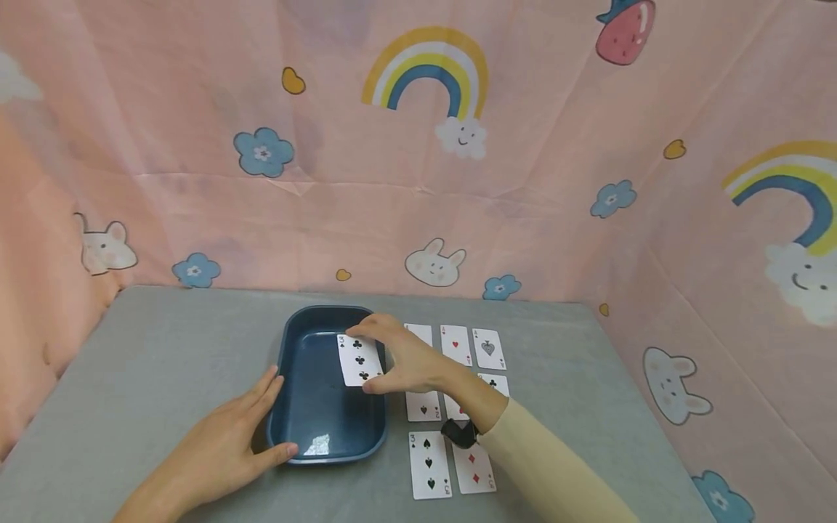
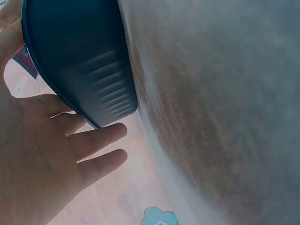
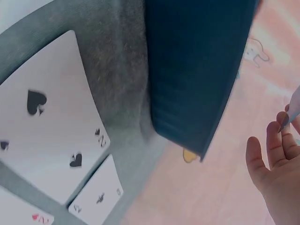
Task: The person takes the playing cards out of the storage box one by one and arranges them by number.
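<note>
A dark blue tray (image 1: 320, 418) sits in the middle of the grey table (image 1: 163, 363). My right hand (image 1: 375, 359) pinches a three of clubs card (image 1: 353, 357) between thumb and fingers, just above the tray's right half. In the right wrist view the tray wall (image 3: 192, 65) fills the top and my right hand's fingers (image 3: 276, 159) curl at the right edge. My left hand (image 1: 258, 425) lies flat on the table against the tray's left side, thumb at its front corner. The left wrist view shows its straight fingers (image 2: 93, 145) beside the tray (image 2: 79, 56).
Several face-up cards lie in rows right of the tray: aces (image 1: 455, 343) at the back, a two of spades (image 1: 423, 405), a three of spades (image 1: 429, 465) and a three of diamonds (image 1: 474, 468) in front. Pink patterned cloth walls (image 1: 418, 181) enclose the table.
</note>
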A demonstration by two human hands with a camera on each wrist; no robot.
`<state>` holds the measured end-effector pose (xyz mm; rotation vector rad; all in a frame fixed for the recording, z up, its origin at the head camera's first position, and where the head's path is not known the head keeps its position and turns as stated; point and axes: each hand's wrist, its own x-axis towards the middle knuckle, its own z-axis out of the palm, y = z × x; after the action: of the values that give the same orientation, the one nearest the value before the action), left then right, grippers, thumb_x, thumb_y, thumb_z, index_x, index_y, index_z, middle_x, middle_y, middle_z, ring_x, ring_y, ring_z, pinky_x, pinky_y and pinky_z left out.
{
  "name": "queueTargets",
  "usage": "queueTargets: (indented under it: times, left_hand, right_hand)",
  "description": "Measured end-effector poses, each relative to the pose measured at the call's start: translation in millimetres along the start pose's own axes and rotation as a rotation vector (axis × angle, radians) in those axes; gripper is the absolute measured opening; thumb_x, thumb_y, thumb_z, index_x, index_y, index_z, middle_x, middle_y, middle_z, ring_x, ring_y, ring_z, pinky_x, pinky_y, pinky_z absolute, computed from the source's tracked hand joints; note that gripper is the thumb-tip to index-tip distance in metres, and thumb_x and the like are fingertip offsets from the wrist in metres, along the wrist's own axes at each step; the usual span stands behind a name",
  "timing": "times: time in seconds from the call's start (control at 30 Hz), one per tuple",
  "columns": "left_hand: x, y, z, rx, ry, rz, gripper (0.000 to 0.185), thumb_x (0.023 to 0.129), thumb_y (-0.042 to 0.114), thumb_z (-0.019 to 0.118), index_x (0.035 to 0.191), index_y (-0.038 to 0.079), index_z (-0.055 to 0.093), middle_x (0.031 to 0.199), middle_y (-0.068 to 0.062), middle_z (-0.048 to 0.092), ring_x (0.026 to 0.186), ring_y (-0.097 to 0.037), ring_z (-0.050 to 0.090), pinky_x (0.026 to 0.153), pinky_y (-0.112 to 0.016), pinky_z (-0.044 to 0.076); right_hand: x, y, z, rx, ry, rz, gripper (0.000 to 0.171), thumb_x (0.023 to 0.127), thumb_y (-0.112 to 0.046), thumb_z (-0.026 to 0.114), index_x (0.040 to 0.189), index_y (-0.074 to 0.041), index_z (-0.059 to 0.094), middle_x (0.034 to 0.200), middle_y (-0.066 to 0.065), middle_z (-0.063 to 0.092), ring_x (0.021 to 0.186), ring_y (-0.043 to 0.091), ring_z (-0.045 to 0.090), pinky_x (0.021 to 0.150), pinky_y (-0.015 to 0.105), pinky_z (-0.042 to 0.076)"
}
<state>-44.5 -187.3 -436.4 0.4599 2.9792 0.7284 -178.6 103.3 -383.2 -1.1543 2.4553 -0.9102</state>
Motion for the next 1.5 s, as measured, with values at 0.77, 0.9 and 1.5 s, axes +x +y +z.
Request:
queueTargets:
  times: [0.77, 0.9, 1.5]
  left_hand:
    - [-1.7, -1.7, -1.2, -0.013, -0.005, 0.012, 0.107, 0.089, 0.078, 0.062, 0.16, 0.0, 0.039, 0.168, -0.019, 0.031, 0.137, -0.048, 0.052, 0.103, -0.067, 0.046]
    - [-2.6, -1.4, -1.7, -0.016, -0.009, 0.009, 0.107, 0.089, 0.077, 0.062, 0.16, 0.0, 0.039, 0.168, -0.019, 0.031, 0.137, -0.048, 0.052, 0.103, -0.067, 0.046]
    - [-1.4, -0.8, -1.8, -0.013, -0.011, 0.013, 0.107, 0.089, 0.077, 0.063, 0.16, 0.0, 0.039, 0.168, -0.018, 0.03, 0.138, -0.046, 0.051, 0.104, -0.066, 0.046]
  right_hand:
    - [-84, 21, -25, -0.04, 0.091, 0.029, 0.084, 0.071, -0.024, 0.083, 0.15, -0.012, 0.056, 0.146, 0.007, 0.049, 0.135, 0.026, 0.043, 0.105, 0.056, 0.044]
    - [-105, 32, -25, -0.067, 0.116, 0.026, 0.083, 0.069, -0.026, 0.084, 0.147, -0.01, 0.059, 0.143, 0.007, 0.051, 0.133, 0.025, 0.044, 0.103, 0.055, 0.046]
    - [-199, 79, -13, -0.174, 0.228, 0.095, 0.08, 0.066, -0.024, 0.088, 0.14, -0.009, 0.062, 0.136, 0.0, 0.053, 0.122, 0.016, 0.051, 0.098, 0.036, 0.049]
